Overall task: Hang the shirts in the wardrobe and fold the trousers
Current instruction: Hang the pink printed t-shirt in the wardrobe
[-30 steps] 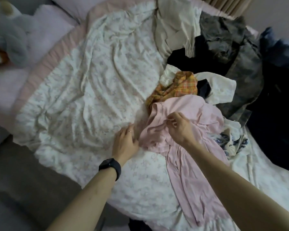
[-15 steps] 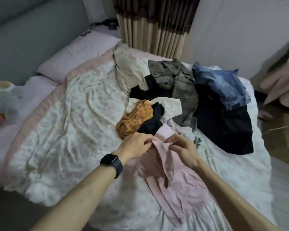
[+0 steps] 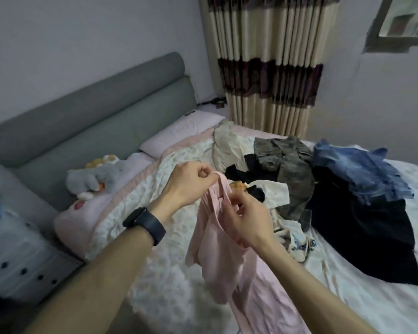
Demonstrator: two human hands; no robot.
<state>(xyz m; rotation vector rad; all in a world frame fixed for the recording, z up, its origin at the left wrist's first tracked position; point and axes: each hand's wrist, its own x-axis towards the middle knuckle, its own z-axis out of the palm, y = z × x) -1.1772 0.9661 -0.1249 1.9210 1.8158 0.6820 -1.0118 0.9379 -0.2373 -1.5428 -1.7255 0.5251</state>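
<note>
A pale pink shirt [image 3: 217, 256] hangs lifted above the bed, its lower part trailing down toward me. My left hand [image 3: 187, 180] grips its top edge with curled fingers. My right hand [image 3: 246, 220] pinches the pink fabric just below and to the right. Behind them a heap of clothes lies on the bed: a grey-green garment [image 3: 290, 169], a blue denim piece [image 3: 357, 169], a large black garment [image 3: 362, 232], a white garment [image 3: 275, 191] and a beige one [image 3: 227, 145]. An orange plaid piece [image 3: 238, 184] peeks out behind the shirt.
The bed [image 3: 169, 256] has a floral cover and a grey headboard [image 3: 87, 131]. A grey plush toy [image 3: 97, 177] and a pillow [image 3: 179, 133] lie at its head. A striped curtain [image 3: 268, 68] hangs behind. A white drawer unit [image 3: 15, 256] stands at left.
Both hands have raised the pink shirt off the bed. The camera view has tilted up, so the headboard, curtain and wall now show.
</note>
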